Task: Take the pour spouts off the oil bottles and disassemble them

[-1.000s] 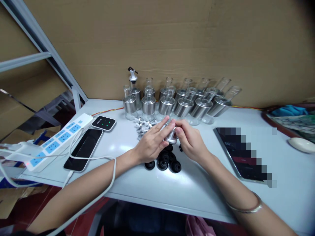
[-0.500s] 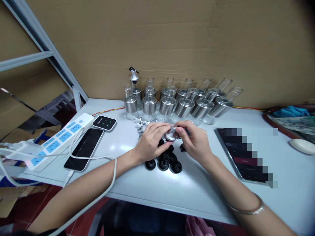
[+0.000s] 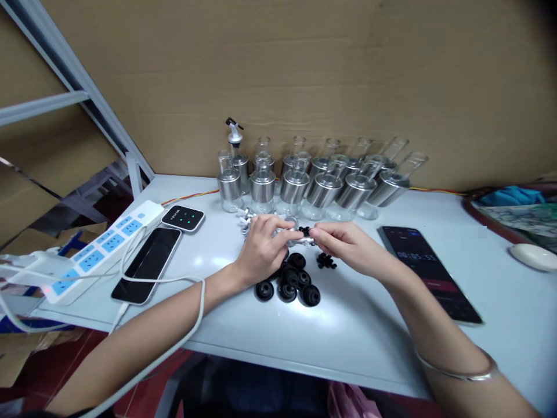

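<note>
My left hand (image 3: 263, 247) is closed on a silver pourer spout (image 3: 290, 222), its round flange showing above the fingers and its narrow end pointing right. My right hand (image 3: 348, 245) pinches thumb and forefinger together at that narrow end; whatever lies between the fingertips is hidden. Just below the hands is a pile of black ringed stoppers (image 3: 289, 284). A cluster of tiny black parts (image 3: 326, 261) lies under my right hand. More silver spouts (image 3: 247, 219) are heaped behind my left hand, partly covered by it.
Two rows of glass bottles with steel sleeves (image 3: 295, 187) stand at the back; one bears a fitted pourer (image 3: 235, 134). On the left are a power strip (image 3: 104, 249), a phone (image 3: 147, 264) and a small device (image 3: 183, 218); a cable crosses my left forearm. A phone timer (image 3: 430, 273) lies right.
My right hand has drawn slightly right and flattened into a pinch at the spout's end. The spout has turned in my left hand, and the tiny black parts show more.
</note>
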Motion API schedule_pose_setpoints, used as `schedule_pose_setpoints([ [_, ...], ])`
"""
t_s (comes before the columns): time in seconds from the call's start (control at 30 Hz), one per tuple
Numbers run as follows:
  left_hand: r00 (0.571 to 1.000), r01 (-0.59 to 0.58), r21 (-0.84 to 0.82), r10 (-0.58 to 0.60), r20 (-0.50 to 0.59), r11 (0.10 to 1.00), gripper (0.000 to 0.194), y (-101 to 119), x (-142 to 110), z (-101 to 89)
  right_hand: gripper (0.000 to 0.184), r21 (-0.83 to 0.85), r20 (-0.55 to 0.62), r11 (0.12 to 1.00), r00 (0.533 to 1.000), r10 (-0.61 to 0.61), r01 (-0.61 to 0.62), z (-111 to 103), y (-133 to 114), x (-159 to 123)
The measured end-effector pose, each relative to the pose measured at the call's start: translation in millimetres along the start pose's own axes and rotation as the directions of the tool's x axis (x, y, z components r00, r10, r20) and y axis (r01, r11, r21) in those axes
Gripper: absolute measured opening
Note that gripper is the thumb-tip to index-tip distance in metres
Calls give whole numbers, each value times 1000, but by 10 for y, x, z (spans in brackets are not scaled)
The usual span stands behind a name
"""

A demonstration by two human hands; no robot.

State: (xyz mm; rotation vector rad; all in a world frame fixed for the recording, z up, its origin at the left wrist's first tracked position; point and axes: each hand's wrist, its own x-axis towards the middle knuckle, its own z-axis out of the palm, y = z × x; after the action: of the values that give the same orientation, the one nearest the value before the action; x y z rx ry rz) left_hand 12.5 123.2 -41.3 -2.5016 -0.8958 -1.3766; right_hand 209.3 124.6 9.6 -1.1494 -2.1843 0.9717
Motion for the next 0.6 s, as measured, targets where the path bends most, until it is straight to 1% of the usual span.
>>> schedule_pose_setpoints([
  [0.07, 1000, -22, -13, 22, -11, 1000, 28, 2, 1, 3, 46, 53, 153, 998, 988, 29, -37, -87, 37, -31],
  [0.1, 999, -29, -21, 29, -17, 999, 26, 5, 3, 4, 43, 65, 211, 997, 977, 37, -52, -128, 59, -48],
  [0.17, 999, -31, -26, 31, -27, 999, 24, 8, 6, 5, 38, 48, 255, 994, 964, 79, -95, -197, 110, -79],
  [0.23, 999, -21, -25, 20, -27, 999, 24, 9, 5, 6, 37, -32, 237, 988, 959, 152, -149, -242, 176, -99],
  [0.3, 1000, -9, -29, 9, -14, 1000, 24, 6, 0, 8, 36, -152, 215, 967, 949, 232, -202, -264, 258, -106],
  [0.4, 1000, 1, -41, 0, 9, 999, 26, 2, -8, 10, 33, -286, 199, 927, 931, 307, -245, -271, 385, -105],
  [0.5, 1000, -2, -53, 3, 19, 999, 26, 2, -10, 9, 30, -334, 168, 905, 928, 333, -264, -266, 468, -110],
  [0.6, 1000, -3, -60, 5, 26, 998, 27, 4, -5, 6, 22, -305, 143, 908, 928, 343, -288, -255, 490, -121],
])
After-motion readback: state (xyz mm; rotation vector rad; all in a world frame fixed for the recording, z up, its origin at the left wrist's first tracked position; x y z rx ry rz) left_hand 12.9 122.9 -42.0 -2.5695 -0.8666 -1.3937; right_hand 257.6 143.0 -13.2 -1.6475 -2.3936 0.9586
